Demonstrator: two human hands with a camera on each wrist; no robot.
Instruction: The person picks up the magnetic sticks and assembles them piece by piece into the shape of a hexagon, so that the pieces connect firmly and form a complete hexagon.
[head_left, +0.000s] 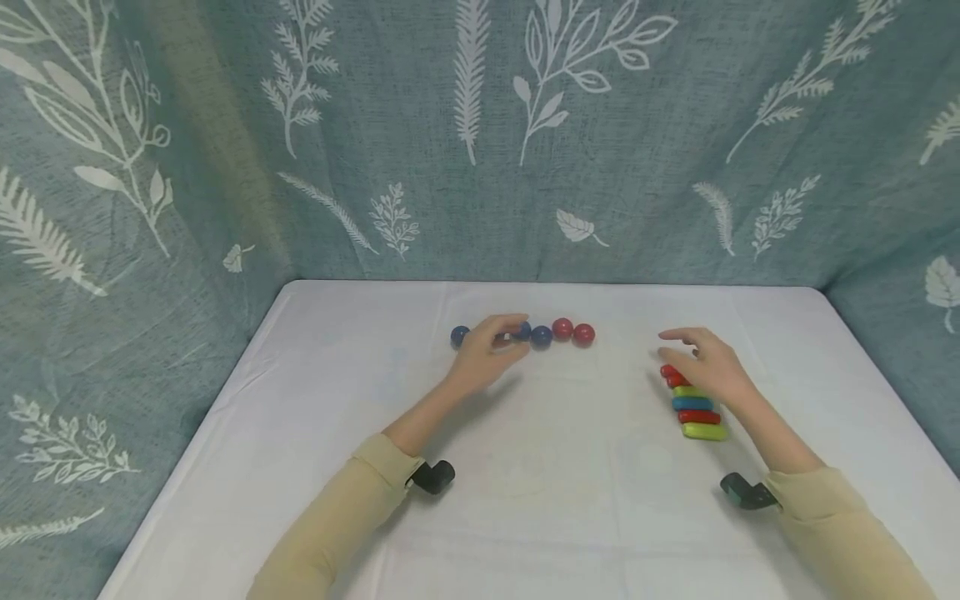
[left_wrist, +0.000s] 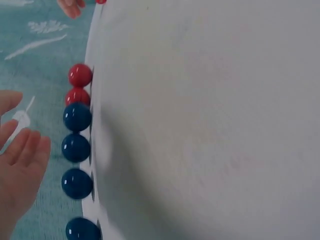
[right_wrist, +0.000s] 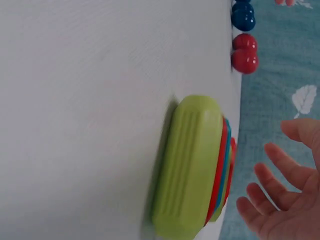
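Several glossy blue balls [head_left: 541, 337] and two red balls [head_left: 583, 335] form a row near the back of the table. Over the blue part of that row hovers my left hand [head_left: 483, 357], thumb and fingers apart, partly covering some of them. The left wrist view shows this hand [left_wrist: 22, 170] beside the blue balls [left_wrist: 76, 183] with nothing in its grasp. On the right, coloured rounded bars in red, blue [head_left: 693, 403] and light green [head_left: 705, 432] lie in a line. My right hand [head_left: 708, 365] is above their far end. Its fingers [right_wrist: 280, 195] are spread and hold nothing.
A white cloth [head_left: 540, 492] covers the table. Teal curtains [head_left: 420, 125] with white leaf prints hang behind it and at both sides. A black wrist camera [head_left: 433, 477] sits at the left cuff, another camera [head_left: 747, 492] at the right.
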